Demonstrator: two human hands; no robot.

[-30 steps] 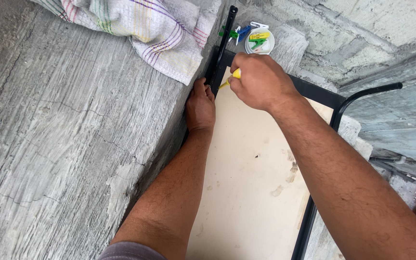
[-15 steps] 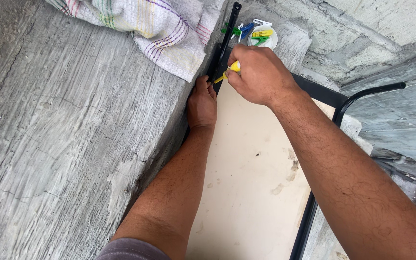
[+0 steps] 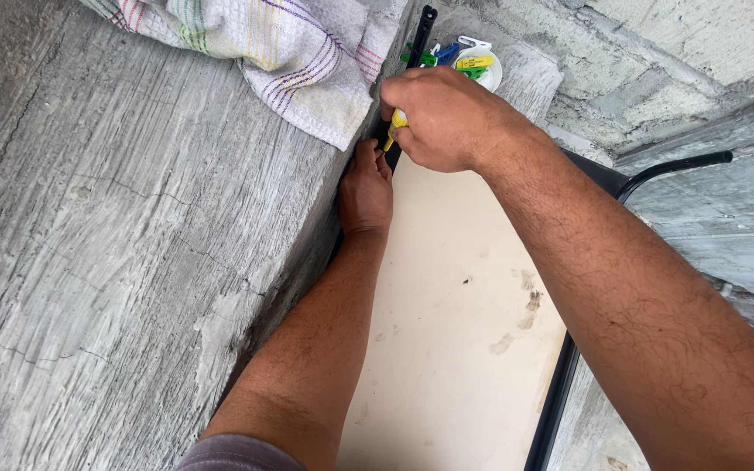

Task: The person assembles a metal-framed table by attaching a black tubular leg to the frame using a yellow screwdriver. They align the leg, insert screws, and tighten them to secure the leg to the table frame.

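Hands first: we have both of them up at the far end of the cream panel (image 3: 447, 349), close against the grey concrete wall (image 3: 133, 262) on our left. Our right hand (image 3: 442, 118) is curled shut around a yellow-handled tool (image 3: 397, 122), of which only a short yellow stub shows below the fingers; its tip is hidden, so we cannot tell what it bears on. Our left hand (image 3: 366, 187) lies just below and slightly nearer to us, palm pressed against the black frame bar (image 3: 419, 35) where it meets the wall, fingers folded together and not spread; whether they pinch anything we cannot tell. That bar runs its long axis away from us, up along the wall's edge, and the tool sits right beside it, with our right hand the closer of the two. A striped cloth (image 3: 290, 44) hangs over the wall top just above our left hand, near but apart from it. Beyond our right hand a small white dish of coloured plastic pieces (image 3: 473, 65) rests on the ledge.
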